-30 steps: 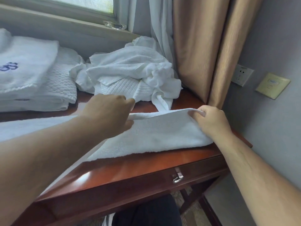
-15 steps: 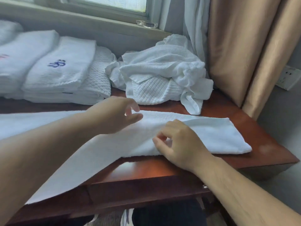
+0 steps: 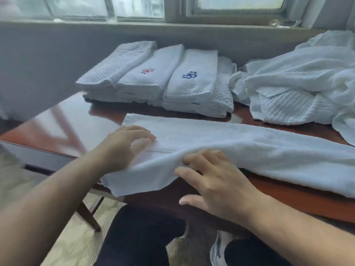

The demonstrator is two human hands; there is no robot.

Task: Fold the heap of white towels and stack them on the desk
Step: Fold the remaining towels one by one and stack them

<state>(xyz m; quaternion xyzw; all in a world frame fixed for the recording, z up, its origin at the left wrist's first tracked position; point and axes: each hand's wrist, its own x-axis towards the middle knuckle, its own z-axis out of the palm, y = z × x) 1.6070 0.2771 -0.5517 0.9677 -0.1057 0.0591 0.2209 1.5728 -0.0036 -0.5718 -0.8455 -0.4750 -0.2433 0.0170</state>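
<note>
Long white towel [image 3: 249,150] lies lengthwise on the desk [image 3: 288,196], just in front of the folded stack [image 3: 190,81]. Left hand [image 3: 124,148] and right hand [image 3: 215,181] press it flat, fingers loose. Next, probably, folding one end across.

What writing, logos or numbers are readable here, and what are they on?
No words or numbers are readable.
Blue emblem, stitched on a folded towel: a swirl, no legible letters.
Red emblem, stitched on the next towel: too blurred to read.
</note>
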